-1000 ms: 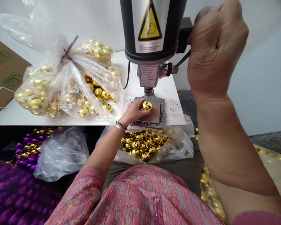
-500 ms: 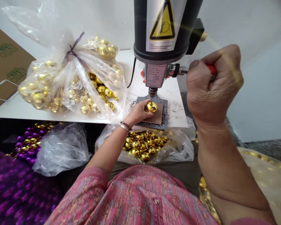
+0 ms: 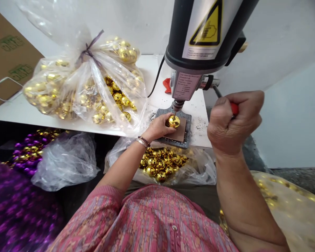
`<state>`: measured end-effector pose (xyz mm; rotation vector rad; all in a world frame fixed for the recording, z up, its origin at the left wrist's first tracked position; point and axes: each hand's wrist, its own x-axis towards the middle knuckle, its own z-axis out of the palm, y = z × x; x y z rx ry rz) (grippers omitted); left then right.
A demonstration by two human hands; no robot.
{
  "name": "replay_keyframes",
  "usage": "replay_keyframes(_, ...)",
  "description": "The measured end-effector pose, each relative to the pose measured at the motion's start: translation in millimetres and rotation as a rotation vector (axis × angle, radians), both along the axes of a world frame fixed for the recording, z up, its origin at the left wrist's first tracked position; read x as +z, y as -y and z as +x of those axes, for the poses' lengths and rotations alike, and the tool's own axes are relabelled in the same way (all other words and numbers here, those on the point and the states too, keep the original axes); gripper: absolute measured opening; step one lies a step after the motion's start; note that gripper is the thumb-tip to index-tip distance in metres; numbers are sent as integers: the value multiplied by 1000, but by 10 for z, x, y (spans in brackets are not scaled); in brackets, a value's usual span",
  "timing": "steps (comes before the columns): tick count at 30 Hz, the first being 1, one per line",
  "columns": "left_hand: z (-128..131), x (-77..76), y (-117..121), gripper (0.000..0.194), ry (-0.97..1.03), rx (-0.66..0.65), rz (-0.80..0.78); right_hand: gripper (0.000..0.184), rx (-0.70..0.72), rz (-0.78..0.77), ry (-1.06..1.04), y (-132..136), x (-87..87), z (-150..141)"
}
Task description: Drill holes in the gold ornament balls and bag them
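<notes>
Under the bit of a bench drill press, a shiny gold faceted ball sits on a brown board over the grey metal base. My left hand pinches the ball from its left side, thumb in front and fingers behind. The thin drill bit meets the top of the ball; how deep it goes I cannot tell. On the right, my right hand is wrapped round the red-knobbed drill press lever.
A tied clear bag of gold balls lies on the white table. Below the table edge, an open plastic bag holds more gold balls. Purple and gold balls are at left, beside a cardboard box. Dark shavings surround the base.
My right hand has pulled the lever down. The view has tilted and shifted, so the drill press appears further right. My left hand still holds the ball under the bit.
</notes>
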<state>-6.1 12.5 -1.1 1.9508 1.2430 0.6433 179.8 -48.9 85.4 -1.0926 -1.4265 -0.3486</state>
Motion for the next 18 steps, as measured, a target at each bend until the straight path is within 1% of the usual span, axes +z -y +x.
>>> replay_keyframes(3, -4, -19, -2, 64, 11, 7, -18, 23, -37, 6, -35, -6, -91, -3)
replay_keyframes(6, -5, -23, 8, 65, -1, 35, -26, 24, -73, 50, -31, -28, -170, -12)
replay_keyframes(11, 1, -19, 31, 56, 12, 32, -21, 21, -65, 129, -34, -60, -239, -41)
replay_keyframes(15, 3, -19, 47, 55, 24, 47, -16, 16, -40, 176, -6, -49, -327, -73)
replay_keyframes(17, 5, -21, 52, 52, 32, 51, -21, 19, -25, 187, 6, -43, -345, -87)
replay_keyframes(18, 7, -21, 52, 52, 36, 51, -24, 21, -24, 191, 4, -47, -326, -92)
